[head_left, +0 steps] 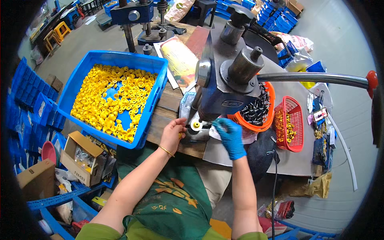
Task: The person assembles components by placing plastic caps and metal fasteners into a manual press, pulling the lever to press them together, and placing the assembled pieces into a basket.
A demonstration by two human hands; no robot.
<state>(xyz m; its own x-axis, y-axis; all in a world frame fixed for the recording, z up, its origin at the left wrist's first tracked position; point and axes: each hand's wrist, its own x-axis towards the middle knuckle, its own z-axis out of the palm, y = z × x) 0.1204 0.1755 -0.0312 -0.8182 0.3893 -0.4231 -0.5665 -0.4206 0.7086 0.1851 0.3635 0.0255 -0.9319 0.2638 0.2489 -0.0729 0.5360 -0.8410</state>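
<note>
Left hand and right hand flank a yellow cap.

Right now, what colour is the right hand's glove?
The glove is blue, best seen in head view.

A small yellow cap sits on a white round seat at the foot of the press, below the ram's lower end and apart from it. The cap is round, with a paler spot at its middle, and its round face points up toward the camera; it looks whole. The white seat shows as a pale ring around it. Short dark parts show on both sides of the seat; whether they join beneath the cap is too small to tell. Another yellow piece, mostly hidden, shows among the curled fingers of the left hand, left of the seat.
</note>
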